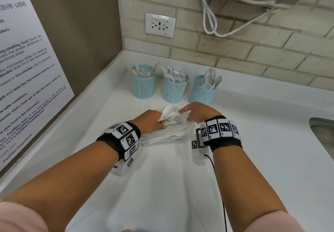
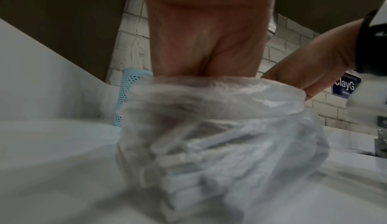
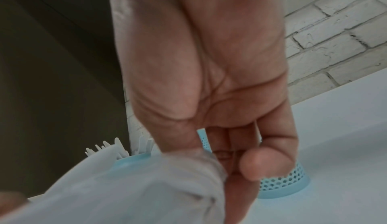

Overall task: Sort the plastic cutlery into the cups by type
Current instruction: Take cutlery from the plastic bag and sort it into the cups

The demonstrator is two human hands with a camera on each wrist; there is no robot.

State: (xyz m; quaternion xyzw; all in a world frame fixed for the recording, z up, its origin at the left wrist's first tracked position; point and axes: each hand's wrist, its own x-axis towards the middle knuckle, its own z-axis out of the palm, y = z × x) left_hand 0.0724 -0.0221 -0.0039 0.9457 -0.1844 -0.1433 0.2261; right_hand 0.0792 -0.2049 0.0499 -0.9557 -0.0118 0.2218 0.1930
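Three blue mesh cups stand at the back of the counter: the knife cup (image 1: pixel 143 85), the fork cup (image 1: pixel 174 90) and the spoon cup (image 1: pixel 202 92). In front of them lies a clear plastic bag (image 1: pixel 166 136) full of white cutlery. My left hand (image 1: pixel 153 121) reaches into the bag's mouth and its fingers grip a white spoon (image 1: pixel 167 111), whose bowl sticks up toward the cups. In the left wrist view the bag (image 2: pixel 220 136) hides the fingers. My right hand (image 1: pixel 197 114) pinches the bag's edge (image 3: pixel 188 174) between thumb and fingers, holding the mouth apart.
A wall with a poster (image 1: pixel 27 69) closes the left side. The tiled back wall carries an outlet (image 1: pixel 160 25) and a hanging white cord (image 1: pixel 209 14). A steel sink (image 1: pixel 323 134) is set into the white counter (image 1: pixel 262 123) at the right.
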